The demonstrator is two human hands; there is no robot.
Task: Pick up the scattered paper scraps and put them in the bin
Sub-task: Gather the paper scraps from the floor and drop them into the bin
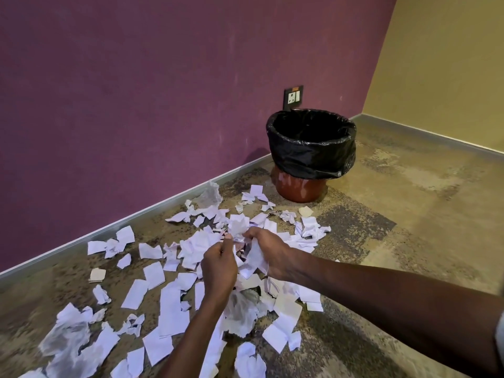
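White paper scraps (152,274) lie scattered over the mottled brown carpet, flat pieces and crumpled ones. A red-brown bin (297,186) with a black liner (311,159) stands upright by the purple wall, beyond the scraps. My left hand (218,266) and my right hand (270,249) meet above the middle of the pile. Both hold a bunch of white scraps (252,259) between them, the left pinching its top edge, the right with fingers curled around it. The inside of the bin looks dark; I cannot see its contents.
A purple wall (136,105) with a metal skirting runs along the left. A yellow wall (450,64) closes the right corner. A wall socket (293,96) sits just above the bin. Bare carpet (409,200) stretches to the right of the bin.
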